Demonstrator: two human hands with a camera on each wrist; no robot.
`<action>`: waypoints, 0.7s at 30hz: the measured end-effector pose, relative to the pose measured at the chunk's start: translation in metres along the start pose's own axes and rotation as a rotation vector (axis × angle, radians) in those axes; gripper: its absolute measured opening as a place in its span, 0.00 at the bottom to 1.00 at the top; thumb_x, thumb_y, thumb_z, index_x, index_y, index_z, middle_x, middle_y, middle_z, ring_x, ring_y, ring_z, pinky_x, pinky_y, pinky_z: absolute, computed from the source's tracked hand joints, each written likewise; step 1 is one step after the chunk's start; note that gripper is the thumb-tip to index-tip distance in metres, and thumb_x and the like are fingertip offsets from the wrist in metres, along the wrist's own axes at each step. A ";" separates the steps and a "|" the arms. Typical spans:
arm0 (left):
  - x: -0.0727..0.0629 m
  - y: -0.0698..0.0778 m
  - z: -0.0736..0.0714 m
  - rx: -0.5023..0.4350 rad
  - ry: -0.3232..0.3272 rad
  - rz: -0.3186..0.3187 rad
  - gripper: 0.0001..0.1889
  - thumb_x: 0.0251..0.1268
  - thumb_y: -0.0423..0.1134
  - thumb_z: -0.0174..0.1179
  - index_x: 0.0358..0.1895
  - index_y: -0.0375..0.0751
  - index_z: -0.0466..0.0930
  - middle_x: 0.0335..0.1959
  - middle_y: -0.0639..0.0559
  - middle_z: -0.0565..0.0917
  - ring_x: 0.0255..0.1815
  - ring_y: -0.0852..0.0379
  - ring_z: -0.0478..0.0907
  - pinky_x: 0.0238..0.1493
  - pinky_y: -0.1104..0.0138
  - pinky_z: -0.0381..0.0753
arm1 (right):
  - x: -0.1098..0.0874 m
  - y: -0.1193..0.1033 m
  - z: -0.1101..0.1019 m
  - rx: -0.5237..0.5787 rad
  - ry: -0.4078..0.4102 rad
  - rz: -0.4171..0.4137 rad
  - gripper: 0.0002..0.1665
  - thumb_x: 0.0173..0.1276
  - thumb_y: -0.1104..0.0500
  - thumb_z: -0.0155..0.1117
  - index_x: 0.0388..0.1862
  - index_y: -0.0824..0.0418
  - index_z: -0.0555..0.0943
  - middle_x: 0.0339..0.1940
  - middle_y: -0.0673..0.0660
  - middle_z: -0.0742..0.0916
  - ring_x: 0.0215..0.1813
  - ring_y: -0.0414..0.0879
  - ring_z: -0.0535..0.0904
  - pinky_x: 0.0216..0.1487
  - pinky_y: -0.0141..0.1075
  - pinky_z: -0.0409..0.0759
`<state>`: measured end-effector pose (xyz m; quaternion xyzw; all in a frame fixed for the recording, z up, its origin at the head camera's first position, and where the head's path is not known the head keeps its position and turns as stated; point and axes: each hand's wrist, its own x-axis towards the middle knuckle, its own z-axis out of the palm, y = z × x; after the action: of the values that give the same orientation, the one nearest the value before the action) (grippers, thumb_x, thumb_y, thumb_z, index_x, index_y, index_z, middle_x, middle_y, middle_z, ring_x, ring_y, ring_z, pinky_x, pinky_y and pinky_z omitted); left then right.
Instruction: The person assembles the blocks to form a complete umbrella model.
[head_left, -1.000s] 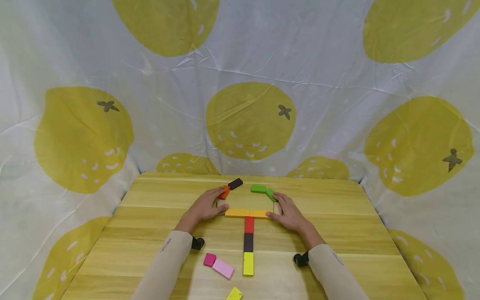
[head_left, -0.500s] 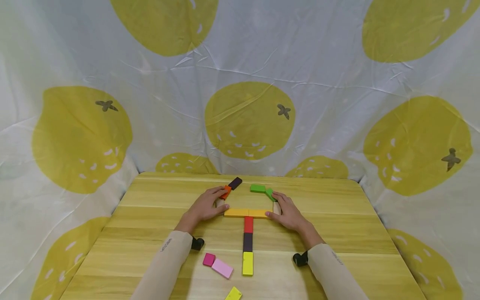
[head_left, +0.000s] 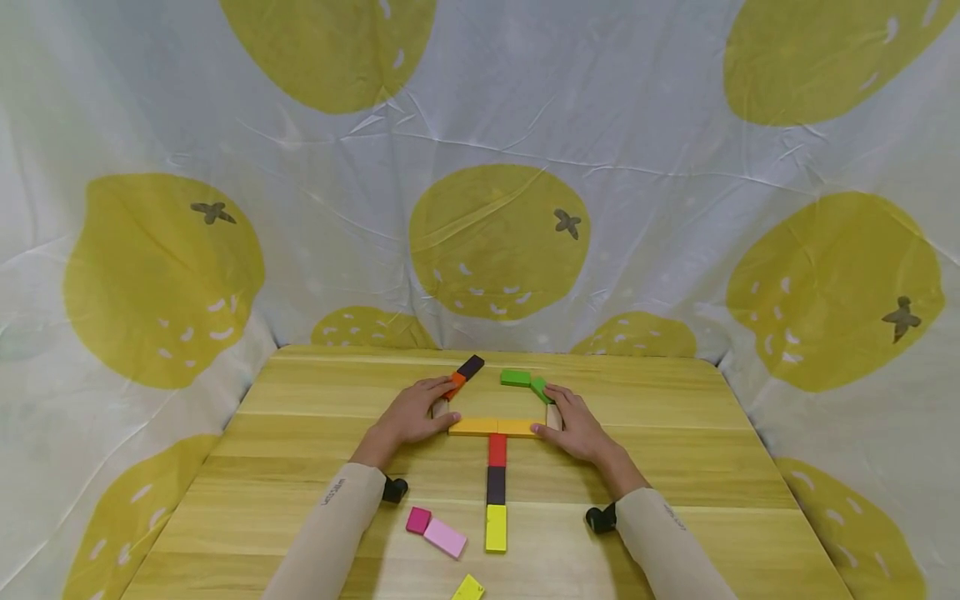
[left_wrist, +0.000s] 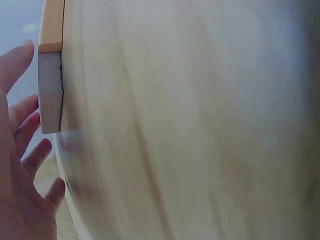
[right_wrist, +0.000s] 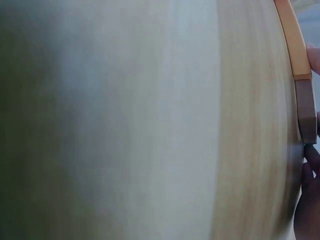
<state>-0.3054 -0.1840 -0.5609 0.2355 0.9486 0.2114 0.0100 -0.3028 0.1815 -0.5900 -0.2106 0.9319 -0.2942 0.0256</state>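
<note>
In the head view my left hand (head_left: 412,414) lies at the left of a block outline. Its fingertips touch an orange block (head_left: 457,382), and its thumb rests at the end of an orange-yellow block (head_left: 472,427). Beneath that palm a pale wooden block (head_left: 441,407) is partly hidden. A dark block (head_left: 471,367) meets the orange one. My right hand (head_left: 576,427) touches the slanted green block (head_left: 540,389) with its fingertips; its thumb is on the second orange-yellow block (head_left: 514,428), beside another pale block (head_left: 553,416). Both wrist views show loosely spread fingers beside the blocks.
A second green block (head_left: 516,378) lies at the top. Below the orange-yellow bar runs a column of red (head_left: 497,450), dark (head_left: 496,485) and yellow (head_left: 496,528) blocks. Magenta (head_left: 418,521), pink (head_left: 446,538) and another yellow block (head_left: 469,588) lie nearer on the wooden table (head_left: 675,467).
Under my left fingers the orange block has shifted slightly rightward. The dark block beyond it has turned steeper, now more in line with it. My right hand has stayed in place.
</note>
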 end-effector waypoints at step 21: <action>-0.001 -0.004 0.004 -0.020 -0.025 0.004 0.42 0.71 0.65 0.57 0.81 0.47 0.62 0.81 0.47 0.65 0.81 0.40 0.62 0.79 0.43 0.62 | 0.000 -0.001 0.000 0.006 -0.004 0.002 0.52 0.69 0.34 0.64 0.83 0.58 0.60 0.83 0.57 0.64 0.80 0.60 0.61 0.79 0.59 0.64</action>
<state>-0.3057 -0.1865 -0.5664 0.2399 0.9457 0.2181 0.0237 -0.3025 0.1810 -0.5895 -0.2100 0.9312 -0.2966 0.0286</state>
